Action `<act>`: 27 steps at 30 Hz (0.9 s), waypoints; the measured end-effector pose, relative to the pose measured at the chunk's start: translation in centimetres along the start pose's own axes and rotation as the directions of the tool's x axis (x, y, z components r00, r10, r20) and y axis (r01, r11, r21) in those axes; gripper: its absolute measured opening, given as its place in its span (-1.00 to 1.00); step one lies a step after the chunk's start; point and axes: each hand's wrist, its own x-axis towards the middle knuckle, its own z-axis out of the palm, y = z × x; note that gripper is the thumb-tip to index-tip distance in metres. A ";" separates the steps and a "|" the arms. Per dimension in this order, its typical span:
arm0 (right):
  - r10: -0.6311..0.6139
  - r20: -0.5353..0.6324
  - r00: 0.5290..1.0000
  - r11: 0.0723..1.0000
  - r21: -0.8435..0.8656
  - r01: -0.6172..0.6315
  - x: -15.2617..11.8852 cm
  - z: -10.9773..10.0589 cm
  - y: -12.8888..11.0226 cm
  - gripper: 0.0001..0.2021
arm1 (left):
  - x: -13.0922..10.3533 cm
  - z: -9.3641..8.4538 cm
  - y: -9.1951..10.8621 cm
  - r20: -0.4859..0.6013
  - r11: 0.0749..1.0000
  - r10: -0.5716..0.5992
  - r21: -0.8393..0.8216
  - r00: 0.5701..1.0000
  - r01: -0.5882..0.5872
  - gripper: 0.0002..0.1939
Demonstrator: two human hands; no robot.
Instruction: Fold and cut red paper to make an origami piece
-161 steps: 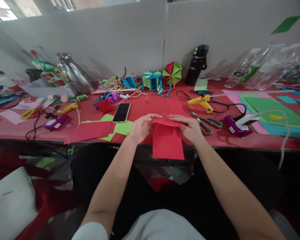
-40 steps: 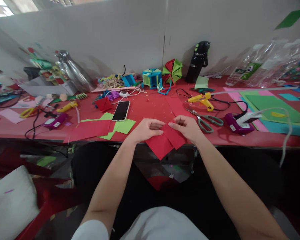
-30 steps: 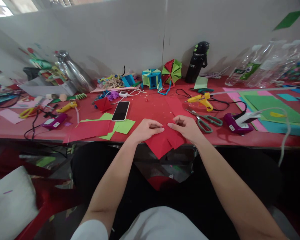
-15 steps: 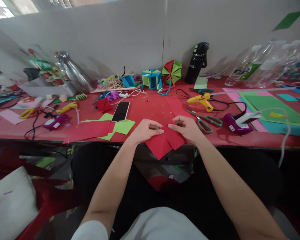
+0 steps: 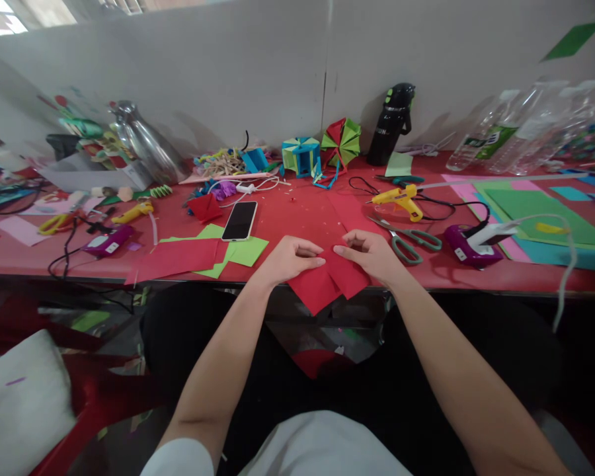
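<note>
Red paper (image 5: 313, 291) in the fingers (image 5: 311, 263) overhangs the table edge (image 5: 441, 281), clear of scissors (image 5: 396, 232).

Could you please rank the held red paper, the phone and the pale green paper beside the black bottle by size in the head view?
1. Held red paper, even partly hidden
2. Phone
3. Pale green paper

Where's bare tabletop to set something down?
Best: red tabletop right of phone, beyond left hand, short of paper cube; tiny scraps dot it. Smaller: between left glue gun and folded red paper. Crowded: around right glue gun and adjacent scissors.
</note>
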 end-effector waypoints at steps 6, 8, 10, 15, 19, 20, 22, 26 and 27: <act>0.017 -0.059 0.998 0.999 -0.031 -0.019 0.0 0.1 0.0 -0.65 | 0.0 0.0 0.2 0.008 0.999 0.014 0.030 1.000 -0.014 -0.72; 0.018 -0.071 0.997 0.999 -0.050 -0.022 -0.1 0.1 -0.1 -0.62 | 0.0 -0.1 0.2 0.008 1.000 0.017 0.020 1.000 -0.017 -0.73; 0.019 -0.042 0.999 0.997 -0.075 -0.022 -0.1 -0.1 -0.2 -0.61 | 0.0 -0.2 0.1 -0.010 1.000 0.023 0.006 1.000 -0.022 -0.74; -0.024 -0.046 0.999 0.985 -0.173 0.015 -0.2 -0.4 -0.5 -0.56 | 0.0 -0.5 0.1 -0.052 0.999 0.035 0.017 0.998 -0.034 -0.76; -0.024 0.037 0.999 0.978 -0.208 0.031 -0.1 -0.7 -0.4 -0.58 | 0.0 -1.0 0.2 -0.127 0.999 0.041 0.007 0.991 -0.041 -0.77; -0.020 0.072 0.997 0.977 -0.212 0.035 -0.1 -0.8 -0.3 -0.59 | 0.0 -1.1 0.3 -0.144 0.999 0.040 0.001 0.989 -0.041 -0.76; -0.024 0.099 0.995 0.974 -0.223 0.046 0.0 -1.1 -0.3 -0.59 | -0.1 -1.4 0.3 -0.164 0.999 0.030 -0.021 0.986 -0.034 -0.75; -0.028 0.057 0.998 0.969 -0.245 0.041 0.0 -1.4 -0.5 -0.57 | -0.1 -1.8 0.1 -0.126 0.998 -0.007 -0.064 0.992 -0.001 -0.72; -0.024 0.068 0.997 0.968 -0.248 0.041 0.0 -1.5 -0.6 -0.57 | -0.1 -1.8 0.0 -0.091 0.997 -0.020 -0.076 0.996 0.013 -0.72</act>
